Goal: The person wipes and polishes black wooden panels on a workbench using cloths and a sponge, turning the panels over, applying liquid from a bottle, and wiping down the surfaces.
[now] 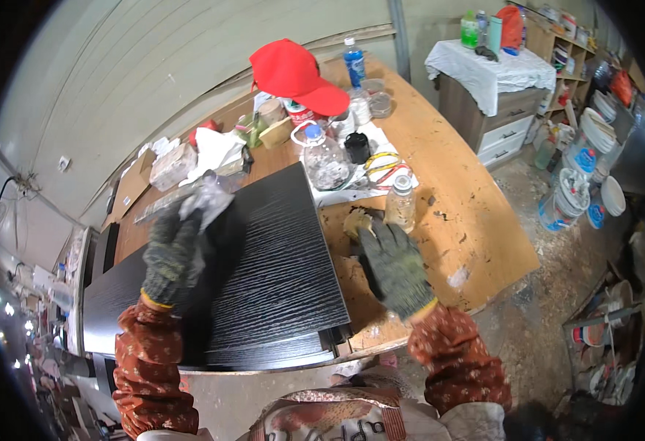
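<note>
**Black board and a crinkly wipe**

Big black board point(264, 272) with wavy wood lines, flat on the near left part of the wooden surface point(462, 191). Left hand point(170, 253) in a dark glove, closed on a shiny crumpled cloth point(205, 198) at the board's far edge. Right hand point(396, 268) gloved too, fingers spread open, flat by a small bottle point(400, 202). Red cap point(297, 73) at the far edge. Dusty floor point(557, 264), buckets point(568, 195) on the right.

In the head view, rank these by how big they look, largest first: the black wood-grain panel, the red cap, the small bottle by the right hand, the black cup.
1. Black wood-grain panel, by far the largest.
2. Red cap.
3. Small bottle and black cup: close in apparent size; the bottle sits nearer the camera, so I won't rank them.
</note>
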A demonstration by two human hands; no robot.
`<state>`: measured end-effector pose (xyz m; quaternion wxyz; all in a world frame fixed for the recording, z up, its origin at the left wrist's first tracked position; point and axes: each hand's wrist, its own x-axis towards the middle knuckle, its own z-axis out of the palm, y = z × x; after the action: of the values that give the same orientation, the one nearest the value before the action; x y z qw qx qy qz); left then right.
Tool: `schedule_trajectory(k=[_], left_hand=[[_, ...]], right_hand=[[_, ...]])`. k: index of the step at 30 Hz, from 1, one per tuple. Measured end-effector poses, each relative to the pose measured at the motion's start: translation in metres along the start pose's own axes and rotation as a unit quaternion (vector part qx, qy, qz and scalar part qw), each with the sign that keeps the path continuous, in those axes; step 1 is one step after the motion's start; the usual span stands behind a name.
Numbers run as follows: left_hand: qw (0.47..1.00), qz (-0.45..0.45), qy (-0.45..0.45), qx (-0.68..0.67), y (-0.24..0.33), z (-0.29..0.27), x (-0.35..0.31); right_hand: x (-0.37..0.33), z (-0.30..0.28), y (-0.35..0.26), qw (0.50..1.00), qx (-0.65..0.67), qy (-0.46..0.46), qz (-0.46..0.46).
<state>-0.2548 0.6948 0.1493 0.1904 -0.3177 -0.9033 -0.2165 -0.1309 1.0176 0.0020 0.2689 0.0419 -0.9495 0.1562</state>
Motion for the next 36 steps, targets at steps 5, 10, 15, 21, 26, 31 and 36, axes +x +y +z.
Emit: schedule_trajectory(k=[5,10,15,21,26,31,36], left_hand=[[0.963,-0.156,0.032,-0.219,-0.037,-0.009,-0.032],[0.988,-0.066,-0.079,0.114,-0.005,-0.022,-0.014],[0.982,-0.024,-0.114,0.147,-0.020,-0.022,0.004],[0.975,-0.077,-0.132,0.160,-0.018,-0.012,0.007],[0.975,-0.027,-0.106,0.195,-0.022,-0.005,0.007],[0.974,-0.064,-0.109,0.188,-0.014,-0.011,0.008],[0.968,-0.051,-0.117,0.214,-0.028,-0.005,0.004]], right_hand=[[0.045,0.057,0.018,0.993,-0.053,-0.103,-0.034],[0.073,0.052,0.020,0.972,-0.099,-0.214,-0.010],[0.098,0.018,0.020,0.995,-0.053,-0.091,0.002],[0.135,-0.020,0.007,0.854,0.514,0.041,0.068],[0.175,-0.024,0.004,0.924,0.379,0.055,-0.007],[0.158,-0.043,0.000,0.941,0.333,-0.054,0.009],[0.059,-0.109,-0.020,0.901,0.314,-0.106,-0.280]])
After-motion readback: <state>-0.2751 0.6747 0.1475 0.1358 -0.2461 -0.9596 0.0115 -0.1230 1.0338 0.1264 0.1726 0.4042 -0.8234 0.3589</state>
